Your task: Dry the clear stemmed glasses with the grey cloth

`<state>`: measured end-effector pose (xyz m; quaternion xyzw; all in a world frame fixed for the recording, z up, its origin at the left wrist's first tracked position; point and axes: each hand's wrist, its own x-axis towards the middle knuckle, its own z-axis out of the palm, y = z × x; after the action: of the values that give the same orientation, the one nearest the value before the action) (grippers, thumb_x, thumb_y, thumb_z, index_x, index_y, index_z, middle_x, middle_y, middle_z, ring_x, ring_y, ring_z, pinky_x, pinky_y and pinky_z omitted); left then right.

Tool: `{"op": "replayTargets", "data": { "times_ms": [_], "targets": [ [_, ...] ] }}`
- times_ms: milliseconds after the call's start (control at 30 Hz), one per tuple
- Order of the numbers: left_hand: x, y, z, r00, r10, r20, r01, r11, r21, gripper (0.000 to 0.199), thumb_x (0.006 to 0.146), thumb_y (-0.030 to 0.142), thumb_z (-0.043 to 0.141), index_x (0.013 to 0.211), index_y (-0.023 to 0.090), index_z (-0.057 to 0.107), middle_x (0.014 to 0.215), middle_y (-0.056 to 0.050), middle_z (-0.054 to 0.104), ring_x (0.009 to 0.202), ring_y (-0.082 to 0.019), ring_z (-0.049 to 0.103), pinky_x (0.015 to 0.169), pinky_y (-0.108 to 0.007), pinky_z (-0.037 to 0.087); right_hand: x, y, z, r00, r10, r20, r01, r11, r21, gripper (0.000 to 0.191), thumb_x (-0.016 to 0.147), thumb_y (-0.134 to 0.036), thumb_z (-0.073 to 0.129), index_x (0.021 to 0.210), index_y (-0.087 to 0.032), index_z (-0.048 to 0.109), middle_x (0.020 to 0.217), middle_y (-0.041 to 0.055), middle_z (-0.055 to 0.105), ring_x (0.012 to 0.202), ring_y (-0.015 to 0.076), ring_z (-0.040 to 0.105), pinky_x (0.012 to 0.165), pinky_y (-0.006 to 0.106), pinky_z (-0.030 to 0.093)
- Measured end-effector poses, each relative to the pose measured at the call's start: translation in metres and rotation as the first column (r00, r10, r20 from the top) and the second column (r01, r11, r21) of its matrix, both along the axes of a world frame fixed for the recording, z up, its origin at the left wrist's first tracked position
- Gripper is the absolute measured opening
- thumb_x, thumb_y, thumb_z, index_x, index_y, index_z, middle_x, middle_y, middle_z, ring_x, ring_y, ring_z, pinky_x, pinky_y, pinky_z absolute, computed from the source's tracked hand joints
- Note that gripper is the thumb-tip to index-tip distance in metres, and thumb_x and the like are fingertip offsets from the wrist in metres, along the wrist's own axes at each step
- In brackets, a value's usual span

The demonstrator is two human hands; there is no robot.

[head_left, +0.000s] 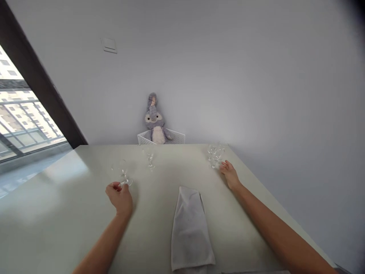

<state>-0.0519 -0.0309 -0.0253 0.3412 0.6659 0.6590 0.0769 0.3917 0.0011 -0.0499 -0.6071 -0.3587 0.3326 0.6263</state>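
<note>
My left hand (119,198) is closed, thumb and fingers pinched at the foot of a clear stemmed glass (123,173) on the left of the table. Another faint bowl outline shows just beside that glass; I cannot tell if it is a separate one. Farther back, a stemmed glass (150,159) stands upright, apart from both hands. On the right, my right hand (229,174) has its fingers bent in at the low part of a clear stemmed glass (218,153). Close against it is a second stemmed glass (211,150). Their transparent outlines overlap.
A folded grey cloth (190,232) lies between my forearms on the pale table (154,224). Behind the far edge, a plush rabbit (155,123) sits in a white perforated basket (178,137) by the wall. A dark-framed window (42,76) is at the left.
</note>
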Motion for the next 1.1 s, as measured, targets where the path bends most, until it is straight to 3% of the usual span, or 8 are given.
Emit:
{"op": "replayTargets", "data": {
  "times_ms": [133, 267, 367, 667, 833, 967, 1100],
  "targets": [
    [0.022, -0.014, -0.005, 0.982, -0.152, -0.114, 0.154, 0.988, 0.007, 0.020, 0.063, 0.019, 0.051, 0.081, 0.019, 0.043, 0.078, 0.003, 0.040, 0.071, -0.012, 0.042, 0.071, -0.030, 0.036, -0.003, 0.026, 0.000, 0.985, 0.169, -0.023, -0.167, 0.983, 0.075, 0.078, 0.052, -0.027, 0.069, 0.123, -0.026, 0.037, 0.130, 0.0063, 0.040, 0.109, 0.0201, 0.046, 0.080, 0.029, 0.045],
    [0.029, -0.018, -0.008, 0.947, -0.220, -0.233, 0.224, 0.975, -0.009, 0.015, 0.065, 0.021, 0.049, 0.079, 0.020, 0.044, 0.079, 0.002, 0.042, 0.074, -0.014, 0.044, 0.074, -0.031, 0.037, -0.012, 0.046, 0.003, 0.982, 0.187, -0.037, -0.185, 0.981, 0.060, 0.081, 0.050, -0.027, 0.068, 0.124, -0.024, 0.037, 0.134, 0.0084, 0.036, 0.090, 0.0181, 0.055, 0.065, 0.026, 0.048],
    [0.029, -0.018, -0.008, 0.934, -0.249, -0.256, 0.243, 0.968, -0.053, 0.014, 0.067, 0.023, 0.047, 0.081, 0.021, 0.044, 0.081, 0.001, 0.044, 0.075, -0.015, 0.045, 0.073, -0.030, 0.038, -0.019, 0.056, 0.006, 0.984, 0.173, -0.051, -0.170, 0.984, 0.046, 0.084, 0.048, -0.025, 0.068, 0.125, -0.022, 0.037, 0.133, 0.0105, 0.036, 0.088, 0.0175, 0.054, 0.056, 0.022, 0.045],
    [0.032, -0.020, -0.006, 0.930, -0.304, -0.209, 0.280, 0.950, -0.134, 0.016, 0.069, 0.025, 0.047, 0.084, 0.021, 0.044, 0.082, 0.000, 0.047, 0.076, -0.015, 0.047, 0.072, -0.030, 0.040, -0.068, 0.062, 0.012, 0.952, 0.299, -0.068, -0.296, 0.954, 0.057, 0.074, 0.052, -0.020, 0.066, 0.121, -0.021, 0.042, 0.132, 0.0115, 0.038, 0.109, 0.0210, 0.046, 0.064, 0.022, 0.044],
    [0.029, -0.018, -0.010, 0.933, -0.302, -0.194, 0.276, 0.949, -0.154, 0.018, 0.070, 0.026, 0.047, 0.087, 0.021, 0.045, 0.082, 0.000, 0.047, 0.075, -0.015, 0.049, 0.071, -0.029, 0.040, -0.110, 0.056, 0.016, 0.919, 0.393, -0.032, -0.391, 0.919, 0.044, 0.062, 0.054, -0.013, 0.064, 0.113, -0.021, 0.048, 0.123, 0.0085, 0.049, 0.099, 0.0176, 0.052, 0.068, 0.023, 0.044],
    [0.027, -0.019, -0.009, 0.942, -0.298, -0.154, 0.271, 0.946, -0.176, 0.018, 0.069, 0.026, 0.047, 0.086, 0.021, 0.046, 0.082, 0.001, 0.047, 0.074, -0.015, 0.049, 0.069, -0.029, 0.040, -0.118, 0.046, 0.009, 0.952, 0.306, 0.013, -0.307, 0.951, 0.028, 0.051, 0.050, -0.004, 0.059, 0.099, -0.021, 0.056, 0.107, 0.0041, 0.059, 0.090, 0.0155, 0.055, 0.073, 0.024, 0.043],
    [0.030, -0.021, -0.003, 0.941, -0.319, -0.113, 0.295, 0.937, -0.188, 0.018, 0.069, 0.026, 0.047, 0.086, 0.022, 0.046, 0.081, 0.001, 0.047, 0.074, -0.015, 0.049, 0.068, -0.028, 0.041, -0.079, 0.041, 0.003, 0.998, -0.034, 0.047, 0.034, 0.999, 0.004, 0.036, 0.062, -0.015, 0.046, 0.097, -0.019, 0.052, 0.102, 0.0054, 0.056, 0.085, 0.0145, 0.053, 0.071, 0.024, 0.042]
  ]
}}
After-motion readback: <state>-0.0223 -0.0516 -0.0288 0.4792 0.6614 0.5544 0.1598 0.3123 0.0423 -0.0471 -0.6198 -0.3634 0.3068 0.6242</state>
